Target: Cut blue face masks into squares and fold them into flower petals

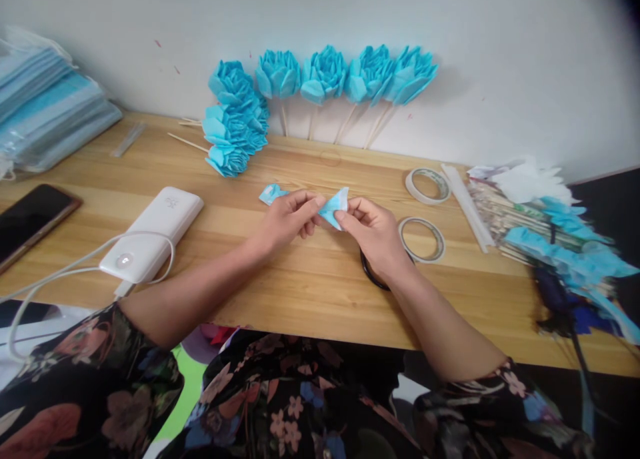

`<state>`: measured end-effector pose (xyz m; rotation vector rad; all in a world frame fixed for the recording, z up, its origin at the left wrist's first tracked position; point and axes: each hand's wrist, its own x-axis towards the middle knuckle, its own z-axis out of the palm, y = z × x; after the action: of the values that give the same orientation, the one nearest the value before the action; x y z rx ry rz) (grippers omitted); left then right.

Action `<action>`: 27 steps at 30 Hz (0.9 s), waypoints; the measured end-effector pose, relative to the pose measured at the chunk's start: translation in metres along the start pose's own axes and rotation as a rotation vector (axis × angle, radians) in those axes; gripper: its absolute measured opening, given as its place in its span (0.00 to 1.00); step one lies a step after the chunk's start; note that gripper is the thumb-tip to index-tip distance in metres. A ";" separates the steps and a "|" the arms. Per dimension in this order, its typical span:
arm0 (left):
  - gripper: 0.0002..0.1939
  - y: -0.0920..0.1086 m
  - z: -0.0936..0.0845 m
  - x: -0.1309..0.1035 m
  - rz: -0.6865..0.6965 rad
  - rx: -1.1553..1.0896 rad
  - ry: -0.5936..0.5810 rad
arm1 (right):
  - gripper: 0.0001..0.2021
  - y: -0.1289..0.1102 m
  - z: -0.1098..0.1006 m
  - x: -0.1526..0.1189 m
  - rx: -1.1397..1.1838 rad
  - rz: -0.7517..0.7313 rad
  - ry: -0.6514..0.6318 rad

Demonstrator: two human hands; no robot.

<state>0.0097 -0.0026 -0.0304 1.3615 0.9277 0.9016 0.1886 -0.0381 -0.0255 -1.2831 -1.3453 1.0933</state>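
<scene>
Light-blue folded piece of thin, cloth-like sheet (336, 208): one, at the centre of the frame, raised between the hands, its right end flared to a paler edge. Left hand (293, 214): nearly closed, thumb and fingers pinching the narrow end. Right hand (374, 231): partly curled, thumb and fingertips pinched on the flared end. A crumpled light-blue end (273, 192) shows just beyond the left hand; whether it belongs to the same piece cannot be told.

Handling, as judged: very light, soft and limp, quick to crease — best taken by its edges between fingertips, with little pressure; a hard pull might tear it or undo the folds.

Nearby, on the pale wooden desk (300, 302): a roll of whitish tape (411, 186), a second ring-shaped tape roll (441, 246) below it, and a black ring-shaped object (369, 272), partly hidden by the right hand. Upper centre: blue, many-petalled flowers (324, 76) on thin wooden sticks (285, 120) — upright by the wall.
</scene>
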 end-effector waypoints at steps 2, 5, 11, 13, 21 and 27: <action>0.15 0.000 0.000 -0.001 -0.009 0.008 -0.030 | 0.07 0.001 0.000 0.000 0.000 -0.005 -0.002; 0.11 0.002 0.000 -0.002 -0.034 0.013 -0.039 | 0.07 0.002 0.001 0.001 -0.005 -0.009 -0.008; 0.08 0.005 0.000 -0.001 -0.062 -0.008 -0.038 | 0.10 0.000 -0.001 -0.001 0.049 -0.019 -0.031; 0.08 0.005 0.000 -0.001 -0.065 -0.013 -0.031 | 0.14 0.001 -0.002 -0.001 0.078 -0.025 -0.040; 0.10 0.006 0.000 -0.002 -0.056 0.002 -0.035 | 0.19 0.000 -0.005 -0.001 -0.027 -0.031 -0.037; 0.10 0.005 0.001 -0.002 -0.056 0.021 -0.006 | 0.12 -0.010 -0.003 -0.002 -0.075 -0.035 -0.064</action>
<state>0.0095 -0.0045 -0.0254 1.3485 0.9684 0.8475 0.1900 -0.0408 -0.0154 -1.2838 -1.4632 1.0764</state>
